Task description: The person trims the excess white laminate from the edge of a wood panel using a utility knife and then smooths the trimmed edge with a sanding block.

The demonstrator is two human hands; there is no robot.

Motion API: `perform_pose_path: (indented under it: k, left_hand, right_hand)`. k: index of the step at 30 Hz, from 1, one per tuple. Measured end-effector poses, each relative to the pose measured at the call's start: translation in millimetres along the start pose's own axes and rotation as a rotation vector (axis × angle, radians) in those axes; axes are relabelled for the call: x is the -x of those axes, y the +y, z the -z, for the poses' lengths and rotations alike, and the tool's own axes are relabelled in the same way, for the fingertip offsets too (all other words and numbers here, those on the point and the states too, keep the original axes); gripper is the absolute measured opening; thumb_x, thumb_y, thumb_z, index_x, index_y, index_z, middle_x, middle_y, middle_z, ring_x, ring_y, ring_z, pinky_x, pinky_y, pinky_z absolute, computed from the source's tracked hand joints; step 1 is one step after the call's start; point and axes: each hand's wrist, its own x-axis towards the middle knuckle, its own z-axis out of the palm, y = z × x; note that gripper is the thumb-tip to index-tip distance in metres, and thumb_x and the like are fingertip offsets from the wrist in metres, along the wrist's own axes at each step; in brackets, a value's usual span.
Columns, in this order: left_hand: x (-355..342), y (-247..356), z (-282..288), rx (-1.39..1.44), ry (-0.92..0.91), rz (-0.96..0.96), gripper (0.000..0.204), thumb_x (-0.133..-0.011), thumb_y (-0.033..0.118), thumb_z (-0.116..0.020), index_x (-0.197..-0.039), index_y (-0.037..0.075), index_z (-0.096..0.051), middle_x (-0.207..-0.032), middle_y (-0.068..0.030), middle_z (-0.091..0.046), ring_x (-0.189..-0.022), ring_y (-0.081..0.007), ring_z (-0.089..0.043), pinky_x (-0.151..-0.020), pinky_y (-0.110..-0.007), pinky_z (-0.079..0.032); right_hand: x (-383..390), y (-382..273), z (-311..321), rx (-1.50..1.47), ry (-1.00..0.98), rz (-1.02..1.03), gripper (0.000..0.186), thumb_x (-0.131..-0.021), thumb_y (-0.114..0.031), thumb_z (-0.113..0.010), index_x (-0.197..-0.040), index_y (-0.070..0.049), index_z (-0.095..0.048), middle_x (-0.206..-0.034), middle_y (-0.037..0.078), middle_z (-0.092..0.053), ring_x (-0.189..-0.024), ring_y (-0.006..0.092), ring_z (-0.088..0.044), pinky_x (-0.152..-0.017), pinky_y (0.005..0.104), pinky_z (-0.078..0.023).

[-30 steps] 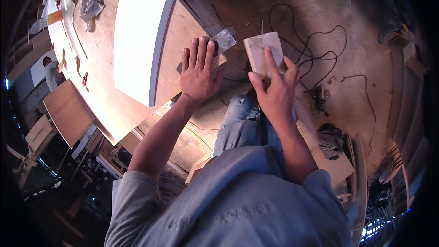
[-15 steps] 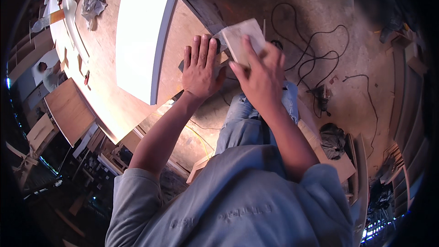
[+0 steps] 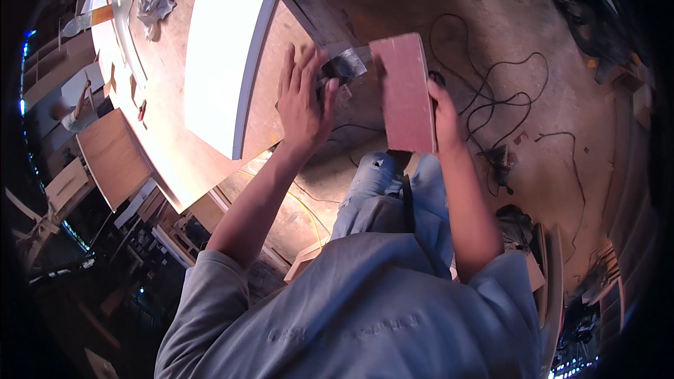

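Observation:
My right hand (image 3: 448,116) grips a flat rectangular block by its right edge, its reddish, sandpaper-like face (image 3: 405,95) turned up. The block is tilted in the air above my knees, beyond the table edge. My left hand (image 3: 303,98) is over the table's near right corner, fingers stretched and slightly blurred, nothing seen held in it. Beside its fingertips is a dark and silvery shiny piece (image 3: 344,64), whose kind I cannot make out. Left of that hand a bright white curved panel (image 3: 221,63) with a grey edge lies on the wooden tabletop (image 3: 165,84).
A crumpled grey plastic sheet (image 3: 156,3) and thin curved strips (image 3: 125,21) lie farther left on the table. Black cable (image 3: 491,102) loops over the floor at right. A brown board (image 3: 116,158) leans left of the table. Another person (image 3: 74,116) is at far left.
The block has turned over from its pale side to its reddish face, and my right hand has moved to its right edge. My left fingers have shifted slightly, uncovering the shiny piece.

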Motion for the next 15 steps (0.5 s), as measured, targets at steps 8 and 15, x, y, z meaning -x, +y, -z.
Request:
perform_pose_path:
  k: [8,15]
  left_hand:
    - [-26.9,16.8,-17.9,-0.005,-0.016,0.156,0.087,-0.110,0.046,-0.041,-0.168,-0.007,-0.004,-0.175,-0.0296,-0.016,-0.164,-0.0449,-0.012,-0.132,-0.054,-0.008]
    - [-24.9,16.7,-19.4,-0.077,-0.021,0.131,0.085,-0.110,0.043,-0.040,-0.168,-0.007,-0.003,-0.175,-0.0292,-0.013,-0.164,-0.0460,-0.009,-0.132,-0.055,-0.006]
  right_hand:
    - [-81.1,-5.8,-9.1,-0.245,-0.241,-0.059,0.058,-0.107,-0.048,-0.057,-0.147,-0.005,-0.058,-0.135,0.014,-0.070,-0.119,0.0254,-0.069,-0.103,0.0422,-0.056]
    - [-46.5,-4.8,-24.7,-0.146,-0.146,-0.123,0.061,-0.109,-0.050,-0.054,-0.149,-0.004,-0.057,-0.138,0.014,-0.068,-0.122,0.0248,-0.068,-0.105,0.0416,-0.054]
